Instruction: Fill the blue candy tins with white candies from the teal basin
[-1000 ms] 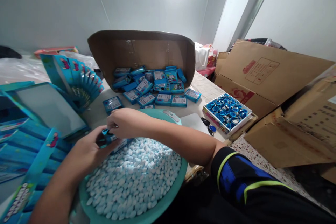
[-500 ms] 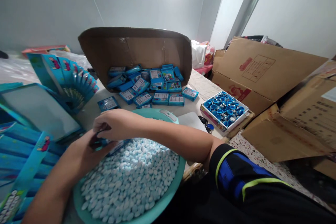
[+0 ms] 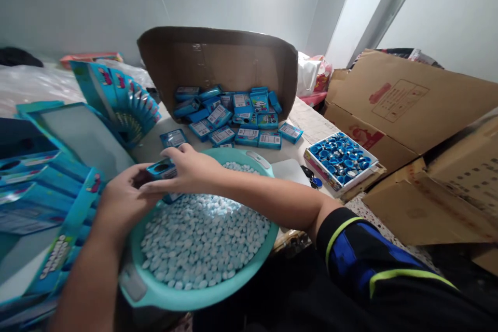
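Note:
A small blue candy box (image 3: 162, 168) is held between my two hands over the far left part of a turquoise basin (image 3: 202, 298). A dark round opening shows on its upper face. My left hand (image 3: 126, 194) is closed around its left side, the fingers partly hidden. My right hand (image 3: 194, 170) grips the box from the right, thumb below and fingers above. Beneath the hands, white and pale blue candies (image 3: 210, 241) fill the basin. Another bit of blue packaging (image 3: 171, 197) shows under my right hand; I cannot tell whether it is a second box.
Several blue boxes (image 3: 248, 136) lie in and before a tipped cardboard carton (image 3: 229, 62). Blue display cartons (image 3: 73, 207) stand at left. To the right are a white tray (image 3: 352, 184) of blue caps (image 3: 338, 155), keys (image 3: 311, 176) and large cardboard boxes (image 3: 416, 109).
The view has shifted, so the scene sits further right. My right hand has turned and opened away from the left, bringing the box's top with its dark opening into sight.

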A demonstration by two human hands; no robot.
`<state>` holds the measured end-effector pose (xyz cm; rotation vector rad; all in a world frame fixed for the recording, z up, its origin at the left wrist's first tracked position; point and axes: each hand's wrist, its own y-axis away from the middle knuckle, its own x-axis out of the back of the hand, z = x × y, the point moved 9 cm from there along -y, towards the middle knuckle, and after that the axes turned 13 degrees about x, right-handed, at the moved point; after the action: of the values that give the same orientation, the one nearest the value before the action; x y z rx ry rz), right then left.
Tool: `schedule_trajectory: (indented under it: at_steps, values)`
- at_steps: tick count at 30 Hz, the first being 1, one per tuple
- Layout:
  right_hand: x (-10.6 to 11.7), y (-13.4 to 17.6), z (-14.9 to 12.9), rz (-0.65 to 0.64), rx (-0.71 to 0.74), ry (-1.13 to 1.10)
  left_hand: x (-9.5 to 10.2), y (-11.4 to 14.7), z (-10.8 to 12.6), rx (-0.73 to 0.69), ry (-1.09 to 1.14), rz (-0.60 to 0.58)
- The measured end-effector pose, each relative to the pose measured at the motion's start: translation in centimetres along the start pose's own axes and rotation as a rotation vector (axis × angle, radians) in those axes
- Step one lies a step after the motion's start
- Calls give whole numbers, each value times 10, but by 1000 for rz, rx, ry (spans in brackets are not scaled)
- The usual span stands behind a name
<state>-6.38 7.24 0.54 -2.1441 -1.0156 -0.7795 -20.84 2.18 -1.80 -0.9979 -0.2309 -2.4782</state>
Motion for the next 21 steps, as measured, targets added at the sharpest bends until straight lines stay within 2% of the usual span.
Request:
schedule_trajectory:
  at_steps: [2, 4, 8, 11, 13, 15, 18, 21]
  values:
    - [1, 1, 0, 51, 22, 0, -4, 4, 0, 43, 107, -46]
    - [1, 1, 2, 109, 48, -17, -10, 8, 3, 28, 187, -106]
    - [-1, -5, 14, 213, 74, -136, -13, 9, 0, -18, 274, -93]
    - [-5, -10, 44, 253, -90, -332, -10, 6, -10, -6, 344, -32]
    - [-11, -13, 58, 163, -162, -387, -7, 5, -14, 13, 399, 8]
    - [-12, -14, 61, 36, -152, -318, -4, 5, -16, 23, 435, 51]
    - [-14, -8, 57, -189, -145, -58, 1, 4, -15, 2, 430, 99]
    - [-28, 5, 44, -450, -147, 190, 1, 4, -15, -9, 429, 101]
